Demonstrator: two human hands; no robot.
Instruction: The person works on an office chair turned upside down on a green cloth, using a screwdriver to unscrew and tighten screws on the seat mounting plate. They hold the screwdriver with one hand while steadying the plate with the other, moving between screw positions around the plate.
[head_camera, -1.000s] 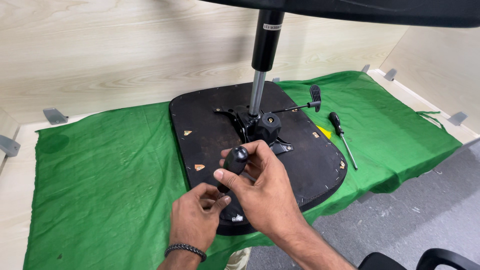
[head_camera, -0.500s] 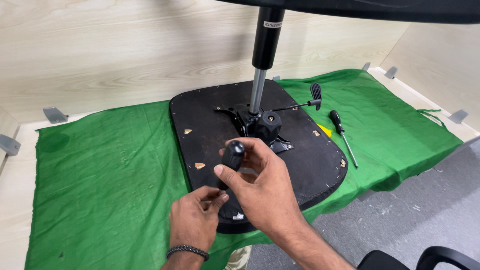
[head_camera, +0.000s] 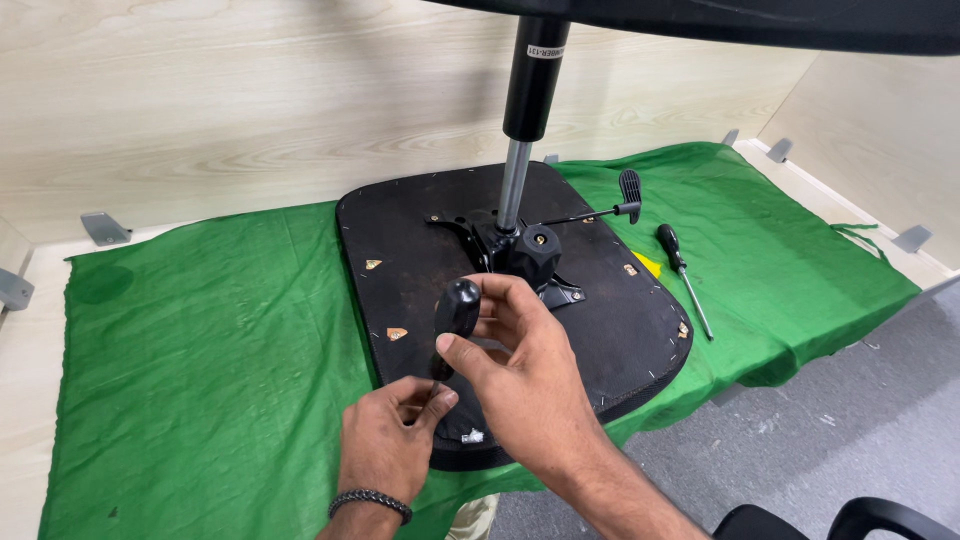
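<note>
An upturned black chair seat (head_camera: 420, 250) lies on a green cloth (head_camera: 200, 340), with its metal mechanism (head_camera: 520, 255) and gas lift column (head_camera: 530, 90) standing up from the middle. My right hand (head_camera: 520, 375) grips the black handle of a screwdriver (head_camera: 456, 312) held upright over the seat's near edge. My left hand (head_camera: 395, 440) pinches the screwdriver's shaft low down, near the tip. The tip itself is hidden by my fingers.
A second black-handled screwdriver (head_camera: 682, 275) lies on the cloth right of the seat, next to a yellow scrap (head_camera: 648, 265). A lever with a black paddle (head_camera: 628, 188) sticks out from the mechanism. Grey brackets (head_camera: 103, 228) line the pale wooden walls. A dark chair part (head_camera: 840, 520) shows bottom right.
Both hands stay on the screwdriver at the seat's near edge. The handle has shifted slightly and the view has drifted a little; nothing was let go.
</note>
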